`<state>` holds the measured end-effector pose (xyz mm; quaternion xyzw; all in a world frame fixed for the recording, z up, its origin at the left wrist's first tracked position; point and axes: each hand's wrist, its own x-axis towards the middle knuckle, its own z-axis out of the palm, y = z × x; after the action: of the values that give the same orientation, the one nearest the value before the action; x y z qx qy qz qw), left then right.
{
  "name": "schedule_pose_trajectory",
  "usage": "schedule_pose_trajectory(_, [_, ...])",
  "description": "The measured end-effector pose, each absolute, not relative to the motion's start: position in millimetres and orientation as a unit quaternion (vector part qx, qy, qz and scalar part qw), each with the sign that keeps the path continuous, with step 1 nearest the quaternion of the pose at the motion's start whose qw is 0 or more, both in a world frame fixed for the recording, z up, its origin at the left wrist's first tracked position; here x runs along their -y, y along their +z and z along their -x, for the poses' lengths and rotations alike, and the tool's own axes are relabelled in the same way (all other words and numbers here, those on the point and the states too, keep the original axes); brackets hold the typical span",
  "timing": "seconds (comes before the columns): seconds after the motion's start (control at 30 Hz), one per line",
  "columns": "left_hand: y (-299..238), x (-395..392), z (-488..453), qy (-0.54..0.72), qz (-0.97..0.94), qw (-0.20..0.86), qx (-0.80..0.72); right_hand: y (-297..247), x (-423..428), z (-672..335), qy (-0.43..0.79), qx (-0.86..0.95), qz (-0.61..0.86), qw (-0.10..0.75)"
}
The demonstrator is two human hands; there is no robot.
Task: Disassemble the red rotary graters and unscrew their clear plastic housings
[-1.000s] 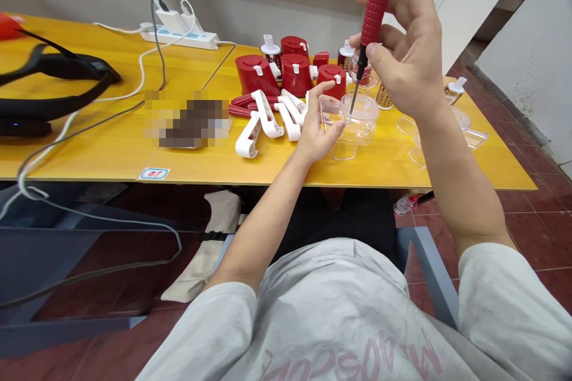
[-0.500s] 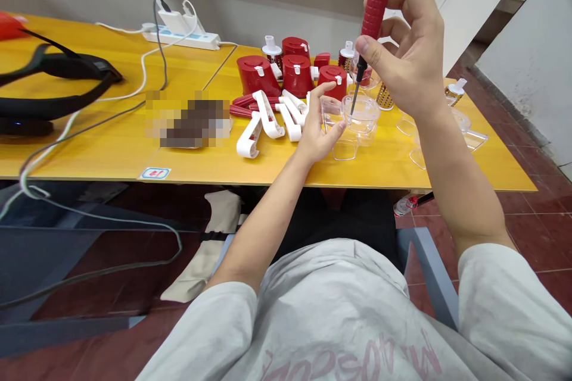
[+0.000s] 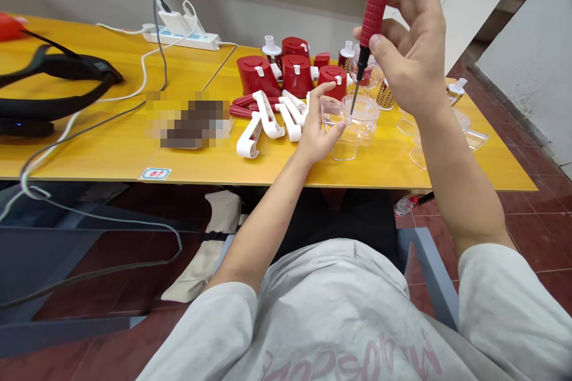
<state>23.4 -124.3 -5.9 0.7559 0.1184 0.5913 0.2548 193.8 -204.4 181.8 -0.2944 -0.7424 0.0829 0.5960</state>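
Observation:
My right hand [image 3: 415, 62] has its thumb and fingers around the red handle of a screwdriver [image 3: 373, 16]. The screwdriver leans slightly, its thin shaft pointing down into a round opening of a clear plastic housing [image 3: 364, 112]. Whether the tip sits on a screw is too small to see. With thumb and fingers, my left hand [image 3: 316, 136] steadies that housing from its left side on the table. Left of this hand lie several white curved handles [image 3: 268, 116] and red handles [image 3: 243, 107]. Behind them stand several red plastic cups [image 3: 298, 76].
Grater drums [image 3: 385, 97] with white ends stand among the parts. More clear housings [image 3: 465, 122] lie to the right. A power strip [image 3: 187, 38], loose cables and a black headset-like device [image 3: 58, 80] occupy the left. The yellow table's [image 3: 379, 175] front edge runs near my lap.
My right hand's fingers and thumb have shifted around the screwdriver handle, the thumb moving right. The screwdriver tilts almost as before. My left hand and the clear housing stay in place.

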Motion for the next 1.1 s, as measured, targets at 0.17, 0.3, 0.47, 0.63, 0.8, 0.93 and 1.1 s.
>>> schedule_pose_trajectory(0.17, [-8, 123, -24, 0.586, -0.760, 0.257, -0.114, 178, 187, -199, 0.092, 0.752, 0.262, 0.598])
schedule_pose_trajectory(0.3, [-5, 126, -24, 0.597, -0.756, 0.243, -0.114, 178, 190, -195, 0.069, 0.753, 0.286, 0.588])
schedule_pose_trajectory(0.47, [-2, 129, -24, 0.595, -0.754, 0.244, -0.131, 182, 200, -191, 0.037, 0.765, 0.276, 0.582])
schedule_pose_trajectory(0.63, [-5, 127, -24, 0.593, -0.764, 0.225, -0.122, 181, 189, -198, 0.053, 0.762, 0.255, 0.593])
schedule_pose_trajectory(0.8, [-7, 125, -25, 0.600, -0.757, 0.232, -0.111, 179, 184, -200, 0.067, 0.761, 0.245, 0.597])
schedule_pose_trajectory(0.93, [-7, 126, -26, 0.607, -0.749, 0.240, -0.114, 179, 187, -198, 0.087, 0.744, 0.259, 0.610])
schedule_pose_trajectory(1.1, [-8, 125, -26, 0.601, -0.756, 0.232, -0.116, 179, 190, -196, 0.098, 0.753, 0.243, 0.604])
